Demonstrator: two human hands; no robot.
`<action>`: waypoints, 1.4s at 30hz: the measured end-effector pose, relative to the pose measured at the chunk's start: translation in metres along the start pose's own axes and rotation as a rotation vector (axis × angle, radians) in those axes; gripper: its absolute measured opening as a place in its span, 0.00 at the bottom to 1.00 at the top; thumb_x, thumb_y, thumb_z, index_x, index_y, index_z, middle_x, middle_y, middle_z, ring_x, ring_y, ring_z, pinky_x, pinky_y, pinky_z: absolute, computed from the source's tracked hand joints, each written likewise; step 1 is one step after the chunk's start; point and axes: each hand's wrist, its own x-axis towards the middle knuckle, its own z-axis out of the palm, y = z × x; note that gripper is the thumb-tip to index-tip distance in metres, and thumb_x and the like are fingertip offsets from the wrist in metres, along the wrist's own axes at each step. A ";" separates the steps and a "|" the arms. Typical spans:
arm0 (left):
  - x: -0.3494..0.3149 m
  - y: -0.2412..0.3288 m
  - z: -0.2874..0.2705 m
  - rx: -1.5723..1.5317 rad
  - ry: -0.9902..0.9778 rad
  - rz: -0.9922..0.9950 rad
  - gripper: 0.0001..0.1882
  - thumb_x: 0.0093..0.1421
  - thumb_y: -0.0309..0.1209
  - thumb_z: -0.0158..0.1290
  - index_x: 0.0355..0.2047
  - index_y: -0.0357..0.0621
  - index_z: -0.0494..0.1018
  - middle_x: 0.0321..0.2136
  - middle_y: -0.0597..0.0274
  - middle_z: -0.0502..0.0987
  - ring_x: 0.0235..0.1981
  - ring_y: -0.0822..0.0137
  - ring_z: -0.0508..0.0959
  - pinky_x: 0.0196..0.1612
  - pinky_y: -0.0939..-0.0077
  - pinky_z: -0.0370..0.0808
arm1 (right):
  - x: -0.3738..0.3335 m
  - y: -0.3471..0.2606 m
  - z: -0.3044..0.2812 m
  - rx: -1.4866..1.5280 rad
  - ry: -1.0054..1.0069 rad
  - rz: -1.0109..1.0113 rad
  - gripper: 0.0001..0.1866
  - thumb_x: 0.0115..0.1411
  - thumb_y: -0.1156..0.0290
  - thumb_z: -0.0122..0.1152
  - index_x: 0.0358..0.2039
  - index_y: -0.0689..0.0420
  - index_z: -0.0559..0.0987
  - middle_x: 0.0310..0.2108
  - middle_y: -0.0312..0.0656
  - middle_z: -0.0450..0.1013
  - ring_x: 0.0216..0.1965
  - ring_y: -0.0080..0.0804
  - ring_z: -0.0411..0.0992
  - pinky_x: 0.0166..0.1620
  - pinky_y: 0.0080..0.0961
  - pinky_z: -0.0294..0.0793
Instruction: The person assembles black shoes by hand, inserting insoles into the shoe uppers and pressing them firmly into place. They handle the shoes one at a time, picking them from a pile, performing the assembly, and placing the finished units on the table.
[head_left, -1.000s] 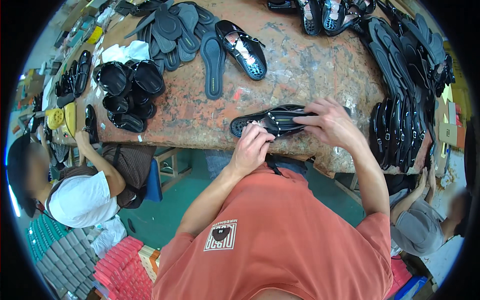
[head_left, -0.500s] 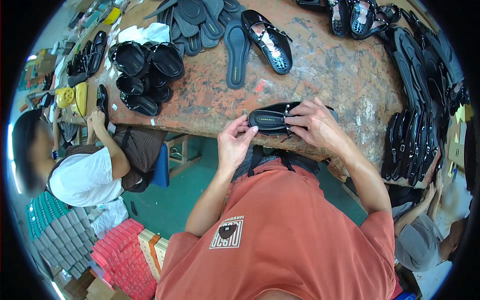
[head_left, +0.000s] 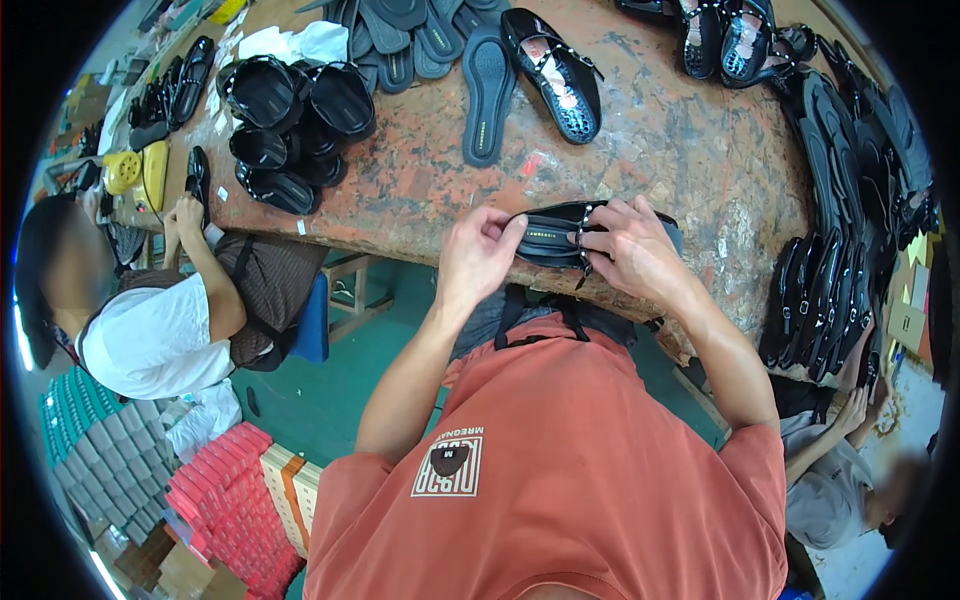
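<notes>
A black shoe with a studded strap and a dark insole lies on its side-to-side length at the near edge of the worn workbench. My left hand is closed on its heel end, thumb and fingers pinching the rim. My right hand grips the shoe around the strap, its fingers reaching over the opening and partly hiding the toe. Beyond it on the bench are a loose grey insole and a black shiny shoe with a studded strap and a patterned insole.
Black shoes cluster at the left, near a pile of insoles. Stacked insoles and buckled black shoes line the right. A co-worker sits at left by a yellow machine; another person is at right.
My left hand has shifted up and right, from holding the heel's side to pinching its rim. My right hand stays on the strap area. The whole view has shifted slightly.
</notes>
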 end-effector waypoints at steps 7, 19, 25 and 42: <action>0.012 -0.007 -0.002 0.304 0.046 0.399 0.12 0.63 0.32 0.68 0.35 0.37 0.79 0.30 0.51 0.84 0.27 0.56 0.83 0.33 0.61 0.79 | 0.001 -0.006 0.003 -0.067 0.032 0.000 0.13 0.56 0.66 0.73 0.43 0.47 0.91 0.42 0.37 0.78 0.49 0.38 0.74 0.54 0.40 0.68; 0.015 0.021 -0.013 0.732 -0.660 1.027 0.45 0.54 0.39 0.70 0.73 0.59 0.68 0.78 0.76 0.60 0.54 0.57 0.71 0.63 0.61 0.74 | -0.058 -0.002 -0.036 0.763 0.271 0.872 0.25 0.57 0.72 0.80 0.54 0.61 0.82 0.37 0.44 0.84 0.34 0.28 0.83 0.36 0.25 0.82; 0.012 0.036 0.010 0.996 -0.665 0.956 0.42 0.49 0.36 0.70 0.68 0.60 0.74 0.77 0.70 0.62 0.57 0.56 0.70 0.57 0.59 0.73 | -0.026 -0.068 0.042 0.002 0.508 0.460 0.10 0.61 0.76 0.69 0.43 0.59 0.87 0.30 0.45 0.78 0.27 0.47 0.80 0.33 0.41 0.82; 0.005 0.040 0.016 1.053 -0.574 0.981 0.42 0.50 0.32 0.69 0.68 0.65 0.73 0.74 0.71 0.64 0.56 0.56 0.73 0.51 0.58 0.76 | -0.041 -0.047 0.051 0.825 0.733 0.794 0.07 0.68 0.74 0.68 0.40 0.65 0.88 0.28 0.39 0.83 0.27 0.20 0.79 0.33 0.21 0.79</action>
